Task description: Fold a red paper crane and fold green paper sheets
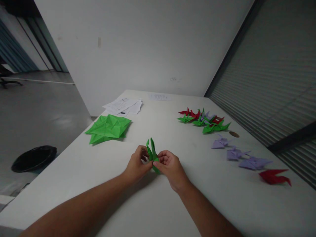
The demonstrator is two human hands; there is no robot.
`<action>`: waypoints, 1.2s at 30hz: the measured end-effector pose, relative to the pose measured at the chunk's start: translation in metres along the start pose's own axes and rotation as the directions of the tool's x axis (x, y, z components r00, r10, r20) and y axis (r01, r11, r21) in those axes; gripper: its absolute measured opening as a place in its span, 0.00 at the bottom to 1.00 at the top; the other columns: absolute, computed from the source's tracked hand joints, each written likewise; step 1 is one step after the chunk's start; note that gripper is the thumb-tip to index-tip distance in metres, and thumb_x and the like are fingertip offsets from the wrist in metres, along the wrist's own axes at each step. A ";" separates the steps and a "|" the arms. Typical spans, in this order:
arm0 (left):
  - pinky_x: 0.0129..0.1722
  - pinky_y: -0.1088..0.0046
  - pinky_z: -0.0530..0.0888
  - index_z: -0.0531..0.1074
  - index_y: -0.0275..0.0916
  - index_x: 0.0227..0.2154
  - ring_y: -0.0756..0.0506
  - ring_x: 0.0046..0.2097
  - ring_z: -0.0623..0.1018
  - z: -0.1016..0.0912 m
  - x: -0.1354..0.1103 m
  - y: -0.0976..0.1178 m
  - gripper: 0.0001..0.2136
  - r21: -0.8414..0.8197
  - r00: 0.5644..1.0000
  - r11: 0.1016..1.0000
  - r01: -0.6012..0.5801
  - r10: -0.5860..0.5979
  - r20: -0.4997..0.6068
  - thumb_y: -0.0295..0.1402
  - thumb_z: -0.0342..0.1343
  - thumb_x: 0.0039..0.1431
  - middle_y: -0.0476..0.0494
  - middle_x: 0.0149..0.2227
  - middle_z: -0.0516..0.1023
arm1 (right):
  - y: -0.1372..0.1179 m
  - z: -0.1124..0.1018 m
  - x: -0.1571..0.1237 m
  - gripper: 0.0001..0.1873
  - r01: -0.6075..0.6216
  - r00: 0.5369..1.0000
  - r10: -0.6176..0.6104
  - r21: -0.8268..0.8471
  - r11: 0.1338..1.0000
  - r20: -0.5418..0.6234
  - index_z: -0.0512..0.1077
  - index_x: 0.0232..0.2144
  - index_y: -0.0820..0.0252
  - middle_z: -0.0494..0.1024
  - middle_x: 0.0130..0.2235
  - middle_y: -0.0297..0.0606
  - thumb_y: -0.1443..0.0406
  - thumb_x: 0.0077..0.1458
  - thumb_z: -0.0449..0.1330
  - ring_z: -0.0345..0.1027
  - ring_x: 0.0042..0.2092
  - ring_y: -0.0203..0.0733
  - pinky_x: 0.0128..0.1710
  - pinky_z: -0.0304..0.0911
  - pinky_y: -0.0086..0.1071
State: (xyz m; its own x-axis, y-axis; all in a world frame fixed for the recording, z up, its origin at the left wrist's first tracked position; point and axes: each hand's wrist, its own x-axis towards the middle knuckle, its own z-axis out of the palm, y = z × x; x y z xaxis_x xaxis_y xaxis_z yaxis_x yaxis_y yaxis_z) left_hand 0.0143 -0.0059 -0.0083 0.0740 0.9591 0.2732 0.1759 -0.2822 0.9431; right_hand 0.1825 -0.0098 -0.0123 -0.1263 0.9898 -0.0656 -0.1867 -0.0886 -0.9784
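A green origami crane (153,154) is held upright between my two hands over the white table, its narrow points sticking up. My left hand (138,163) pinches its left side, thumb in front at the lower edge. On the other side my right hand (170,165) grips the paper between thumb and curled fingers. Both thumbs nearly meet at the middle of the crane. Part of the folded body is hidden behind the fingers.
Creased green paper sheets (108,126) lie at the left, with printed papers (123,106) behind them. Several red, green and purple cranes (203,121) cluster at the right. Nearer are purple cranes (254,162) and a red crane (274,176). A black bin (34,158) stands on the floor left.
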 end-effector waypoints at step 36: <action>0.31 0.74 0.70 0.72 0.37 0.27 0.50 0.29 0.72 -0.007 0.006 -0.005 0.17 -0.359 0.994 0.927 0.106 -0.103 0.026 0.42 0.72 0.51 0.51 0.25 0.75 | -0.018 -0.011 -0.003 0.06 0.479 0.878 -0.442 -0.357 0.802 0.186 0.79 0.36 0.57 0.69 0.33 0.35 0.63 0.62 0.61 0.67 0.34 0.41 0.32 0.66 0.33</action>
State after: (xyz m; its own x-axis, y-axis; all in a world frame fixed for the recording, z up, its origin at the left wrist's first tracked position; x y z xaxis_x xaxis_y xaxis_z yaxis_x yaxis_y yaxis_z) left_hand 0.0068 0.0015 -0.0104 0.0814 0.9822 0.1695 -0.1812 -0.1526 0.9715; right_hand 0.1966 -0.0101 0.0033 -0.2093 0.8874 0.4108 0.1377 0.4427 -0.8860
